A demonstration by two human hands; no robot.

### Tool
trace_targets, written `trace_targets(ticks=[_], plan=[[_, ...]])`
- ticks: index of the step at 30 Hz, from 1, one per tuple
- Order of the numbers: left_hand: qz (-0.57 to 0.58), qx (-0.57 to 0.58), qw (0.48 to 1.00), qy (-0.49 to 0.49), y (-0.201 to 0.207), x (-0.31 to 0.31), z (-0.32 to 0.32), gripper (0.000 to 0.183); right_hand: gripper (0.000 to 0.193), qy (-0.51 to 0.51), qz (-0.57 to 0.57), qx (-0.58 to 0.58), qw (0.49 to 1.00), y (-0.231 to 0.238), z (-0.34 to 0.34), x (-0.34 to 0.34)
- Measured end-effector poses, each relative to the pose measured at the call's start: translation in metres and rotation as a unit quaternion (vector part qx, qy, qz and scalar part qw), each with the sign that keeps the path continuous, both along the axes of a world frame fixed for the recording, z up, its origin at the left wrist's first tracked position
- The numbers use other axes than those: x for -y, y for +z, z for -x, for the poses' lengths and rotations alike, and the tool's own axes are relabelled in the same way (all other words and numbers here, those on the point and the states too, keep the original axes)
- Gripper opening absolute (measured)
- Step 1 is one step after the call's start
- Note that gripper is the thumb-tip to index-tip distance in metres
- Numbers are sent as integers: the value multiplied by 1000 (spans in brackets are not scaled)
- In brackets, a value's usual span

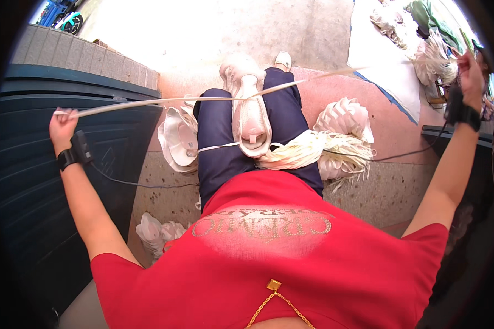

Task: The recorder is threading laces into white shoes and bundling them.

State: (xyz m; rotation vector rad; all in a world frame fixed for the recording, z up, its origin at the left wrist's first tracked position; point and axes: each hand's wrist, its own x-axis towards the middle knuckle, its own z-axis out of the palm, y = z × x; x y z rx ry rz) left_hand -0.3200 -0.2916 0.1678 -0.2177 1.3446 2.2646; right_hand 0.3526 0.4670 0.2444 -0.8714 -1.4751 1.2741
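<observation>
A pale sneaker (251,109) lies sole-up on my lap, across dark blue trousers (217,142). A long cream shoelace (164,100) runs through it and is stretched taut to both sides. My left hand (62,125) is flung far out to the left, pinching one end of the lace. My right hand (470,71) is raised far out to the right, closed on the other end. Both wrists carry black bands with small devices. A bundle of cream laces (302,152) rests on my right thigh.
White shoe uppers (177,140) lie piled left of my legs, more (343,118) to the right and more (153,230) by my left hip. A dark blue ribbed panel (49,181) stands on the left. A black cable (142,184) runs from the left wrist. More white pieces (431,60) are heaped at the back right.
</observation>
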Motion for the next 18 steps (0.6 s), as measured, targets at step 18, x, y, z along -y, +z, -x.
trace_targets(ticks=[18], plan=[[321, -178, 777, -512, -146, -216, -268, 25, 14, 254, -321, 380, 830, -259, 233, 386]])
